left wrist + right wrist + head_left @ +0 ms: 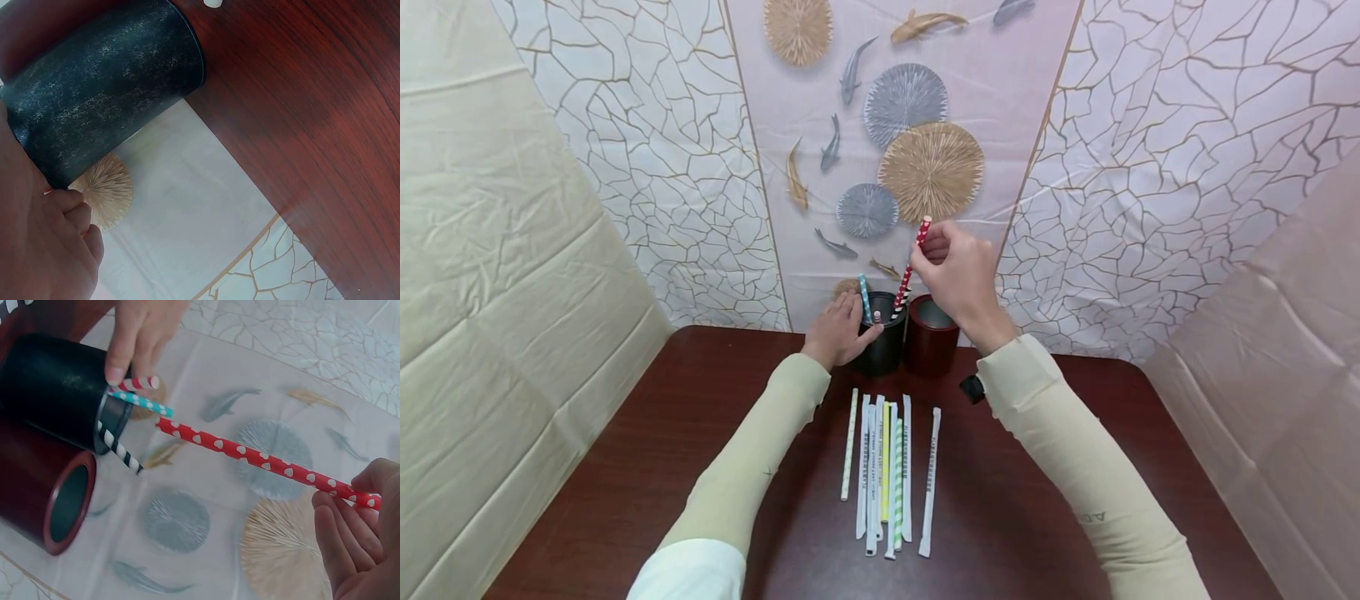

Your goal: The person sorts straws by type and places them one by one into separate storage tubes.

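My right hand (961,271) pinches a red paper straw with white hearts (244,452) near its top end. In the right wrist view its lower end is just outside the mouth of the black cup (59,375). Against the left rim of that cup is my left hand (838,329), thumb across the near edge and fingers curled at the side. Inside stand a blue dotted straw (865,298), a red-and-white straw (140,383) and a black-and-white striped straw (119,447). Touching the black cup on its right is a dark red cup (931,346).
In front of the cups, several straws lie lengthwise on the dark wooden table (700,433): paper-wrapped ones (930,483), a yellow one (885,467), a green striped one (898,483) and a pale patterned one (849,446). A patterned cloth backdrop (820,208) rises right behind the cups.
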